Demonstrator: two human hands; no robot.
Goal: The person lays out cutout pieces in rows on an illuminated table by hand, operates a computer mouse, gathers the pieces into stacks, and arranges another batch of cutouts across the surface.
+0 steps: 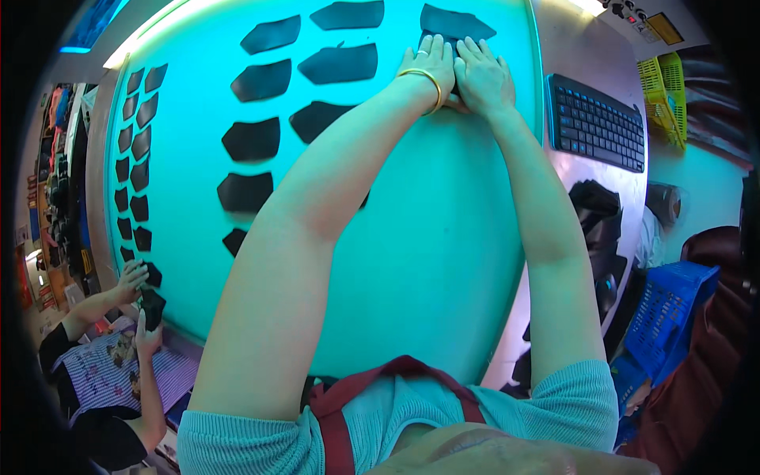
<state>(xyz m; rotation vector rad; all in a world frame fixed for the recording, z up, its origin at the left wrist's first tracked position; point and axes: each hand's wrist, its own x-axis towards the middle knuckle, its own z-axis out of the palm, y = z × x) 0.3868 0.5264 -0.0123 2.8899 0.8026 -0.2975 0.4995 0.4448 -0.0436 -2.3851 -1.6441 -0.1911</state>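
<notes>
Both my hands lie flat side by side at the far right of the turquoise glowing table point(427, 269). My left hand point(431, 70), with a ring and a gold bangle, has its fingers stretched forward. Beside it, my right hand point(484, 81) is spread flat with its thumb side against the left. Under their fingers shows the edge of a dark, leather-like cut piece point(450, 36), mostly hidden by the hands. Just beyond the fingertips lies another black pointed piece point(455, 19). Neither hand grips anything.
Several similar black pieces point(339, 63) lie in rows left of my arms, with smaller ones point(141, 144) along the left edge. A co-worker's hands point(142, 317) handle dark pieces there. At right are a black keyboard point(598, 123), dark material point(598, 210) and a blue basket point(669, 313).
</notes>
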